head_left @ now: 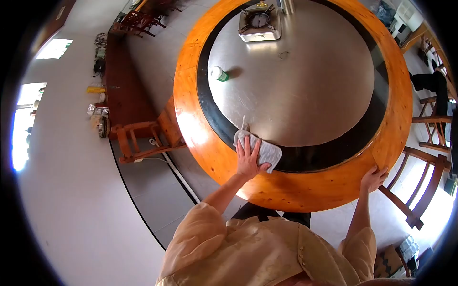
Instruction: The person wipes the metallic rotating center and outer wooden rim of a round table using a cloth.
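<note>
Cloth and container, label illegible

The table stands before me. My left hand lies on the cloth, which rests on the table's near part; my right hand is at the edge, to the right. Beyond the cloth, slightly leftward, sits a container, with the stove farther back. One chair stands left of the table, another chair right.

No text, number or sign can be read here.
</note>
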### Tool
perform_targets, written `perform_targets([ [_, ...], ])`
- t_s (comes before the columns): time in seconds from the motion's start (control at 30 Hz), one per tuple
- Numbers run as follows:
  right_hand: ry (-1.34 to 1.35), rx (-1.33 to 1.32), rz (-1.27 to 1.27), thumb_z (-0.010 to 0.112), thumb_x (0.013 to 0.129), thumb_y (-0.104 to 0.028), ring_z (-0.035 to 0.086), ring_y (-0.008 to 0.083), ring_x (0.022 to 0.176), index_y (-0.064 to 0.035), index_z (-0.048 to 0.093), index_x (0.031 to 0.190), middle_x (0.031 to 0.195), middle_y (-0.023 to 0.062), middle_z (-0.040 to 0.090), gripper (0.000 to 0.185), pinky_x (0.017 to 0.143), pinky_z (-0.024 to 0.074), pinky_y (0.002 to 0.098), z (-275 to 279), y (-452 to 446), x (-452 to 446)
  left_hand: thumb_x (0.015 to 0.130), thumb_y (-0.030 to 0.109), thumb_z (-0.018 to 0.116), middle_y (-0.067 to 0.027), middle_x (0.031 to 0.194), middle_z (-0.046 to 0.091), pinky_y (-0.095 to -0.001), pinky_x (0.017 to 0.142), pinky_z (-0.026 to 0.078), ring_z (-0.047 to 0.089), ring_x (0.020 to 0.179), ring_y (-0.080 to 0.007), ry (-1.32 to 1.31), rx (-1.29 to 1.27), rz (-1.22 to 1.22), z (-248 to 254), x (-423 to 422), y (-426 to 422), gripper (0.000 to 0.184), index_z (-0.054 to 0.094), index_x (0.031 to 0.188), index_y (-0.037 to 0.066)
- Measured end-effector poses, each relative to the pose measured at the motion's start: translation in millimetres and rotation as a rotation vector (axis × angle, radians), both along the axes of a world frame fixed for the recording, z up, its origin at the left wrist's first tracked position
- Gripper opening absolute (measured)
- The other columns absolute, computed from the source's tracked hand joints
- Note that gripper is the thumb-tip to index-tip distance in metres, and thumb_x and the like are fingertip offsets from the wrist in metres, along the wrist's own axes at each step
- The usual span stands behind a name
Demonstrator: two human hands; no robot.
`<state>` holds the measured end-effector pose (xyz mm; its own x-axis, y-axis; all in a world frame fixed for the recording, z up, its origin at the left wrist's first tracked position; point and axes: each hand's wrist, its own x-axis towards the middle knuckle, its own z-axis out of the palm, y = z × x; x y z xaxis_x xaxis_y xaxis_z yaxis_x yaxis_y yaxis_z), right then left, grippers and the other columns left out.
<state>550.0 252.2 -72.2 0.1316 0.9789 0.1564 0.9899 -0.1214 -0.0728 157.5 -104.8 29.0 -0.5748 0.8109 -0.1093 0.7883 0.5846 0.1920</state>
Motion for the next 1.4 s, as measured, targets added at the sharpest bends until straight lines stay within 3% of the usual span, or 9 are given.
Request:
perform_targets([
  [0.13,0.017,0.106,0.073,0.037,0.099,-0.047,0.04,0.0422,0.13,-0.0153,0.027,0.151,0.151,0.0231,0.029,0.062,0.106,0.0369,0.0504,-14,-3,3,0.075,0.053,0.074,-0.0268,0.149,0.028,-0.0592,0.11,0.024,0.027,0.134,-0.0492,0.025,-0.063,0.045,41,-16,2,0.089,0.037,0.145,0.013],
  [0.27,0.041,0.153,0.08,0.046,0.096,-0.035,0.036,0.0455,0.131,-0.0079,0.031,0.148,0.148,0.0289,0.029,0.06,0.107,0.0337,0.0518,-1,-1,4,0.082,0.036,0.071,-0.0147,0.13,0.054,-0.0443,0.101,0.039,0.053,0.114,-0.0319,-0.453,0.066,0.497,21,-90,-5,0.063,0.048,0.136,0.012],
  [0.37,0.05,0.062,0.03,0.045,0.096,-0.037,0.038,0.0466,0.129,-0.0083,0.03,0.149,0.149,0.029,0.028,0.062,0.105,0.0365,0.0511,23,-4,-12,0.075,0.047,0.073,-0.0325,0.154,0.003,-0.0586,0.114,0.015,0.005,0.142,-0.0516,0.039,-0.153,0.383,-22,-145,-19,0.102,0.017,0.153,0.012],
  [0.5,0.079,0.029,-0.005,0.046,0.095,-0.037,0.04,0.0463,0.126,-0.0094,0.029,0.149,0.149,0.0296,0.027,0.063,0.103,0.0382,0.0502,29,-8,-15,0.075,0.061,0.067,-0.0332,0.154,0.004,-0.0578,0.115,0.011,0.004,0.142,-0.0523,0.063,-0.031,0.548,-62,-204,-22,0.103,0.016,0.153,0.015],
  [0.6,0.089,0.012,-0.009,0.048,0.094,-0.035,0.04,0.0456,0.125,-0.0096,0.029,0.149,0.15,0.0298,0.026,0.063,0.103,0.038,0.0502,27,-8,-12,0.077,0.068,0.06,-0.0232,0.158,0.006,-0.0592,0.112,0.021,0.004,0.141,-0.0555,-0.026,-0.057,0.813,-40,-186,8,0.096,0.019,0.153,0.026],
  [0.83,0.145,-0.016,-0.037,0.051,0.092,-0.034,0.039,0.0447,0.125,-0.0095,0.029,0.148,0.15,0.0291,0.026,0.066,0.104,0.0369,0.0488,39,-9,-18,0.09,0.06,0.046,-0.0207,0.156,0.021,-0.0588,0.107,0.032,0.023,0.135,-0.0564,0.312,-0.011,0.736,-51,-165,10,0.073,0.03,0.15,0.022],
  [0.9,0.137,-0.003,-0.038,0.052,0.091,-0.034,0.039,0.0445,0.126,-0.0097,0.03,0.148,0.15,0.0286,0.025,0.066,0.104,0.0371,0.0488,33,-8,-19,0.089,0.061,0.046,-0.0183,0.157,0.02,-0.0582,0.109,0.028,0.025,0.137,-0.0509,-0.344,0.68,0.554,-70,-171,2,0.073,0.033,0.149,0.021],
  [1.1,0.178,-0.014,-0.054,0.055,0.089,-0.033,0.039,0.0435,0.126,-0.0103,0.031,0.147,0.15,0.0271,0.025,0.067,0.103,0.0381,0.0494,38,-13,-17,0.09,0.063,0.042,-0.0166,0.158,0.019,-0.0595,0.109,0.028,0.025,0.138,-0.0496,0.247,-0.094,0.804,-38,-155,16,0.073,0.03,0.151,0.025],
  [1.4,0.154,0.041,-0.047,0.057,0.087,-0.031,0.042,0.043,0.122,-0.0102,0.033,0.146,0.149,0.0266,0.028,0.067,0.101,0.04,0.0495,43,-11,-22,0.09,0.069,0.033,-0.0155,0.159,0.016,-0.0612,0.107,0.03,0.025,0.138,-0.0504,0.256,-0.133,0.822,-48,-152,12,0.076,0.025,0.153,0.027],
])
